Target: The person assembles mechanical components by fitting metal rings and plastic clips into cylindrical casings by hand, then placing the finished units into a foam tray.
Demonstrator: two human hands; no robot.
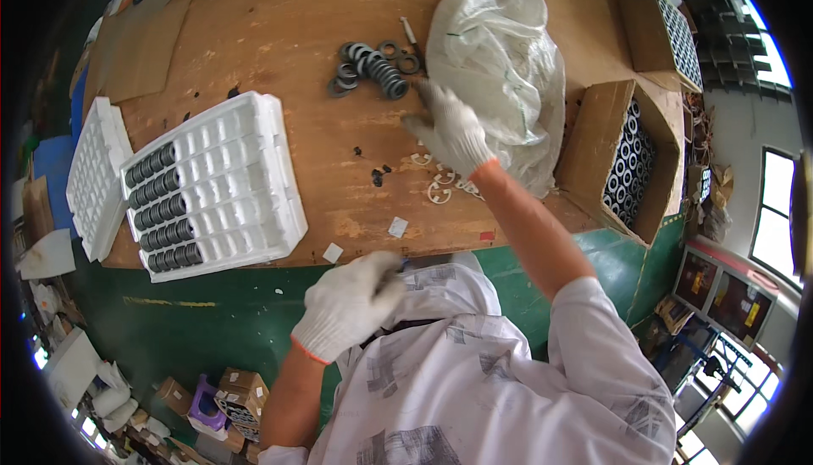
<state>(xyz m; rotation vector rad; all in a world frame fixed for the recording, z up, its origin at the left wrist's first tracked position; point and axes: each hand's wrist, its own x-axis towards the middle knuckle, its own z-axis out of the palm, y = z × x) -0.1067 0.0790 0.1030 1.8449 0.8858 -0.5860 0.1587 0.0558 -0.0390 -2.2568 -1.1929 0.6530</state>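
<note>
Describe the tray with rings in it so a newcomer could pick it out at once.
On the wooden table, look to the left side for two white trays. The tray nearer the middle holds dark rings along its left columns; the other tray shows none.

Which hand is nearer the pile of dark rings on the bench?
Right. The right hand reaches out over the table, just right of and below the pile of dark rings. The left hand is back near the person's chest, off the table edge.
</note>
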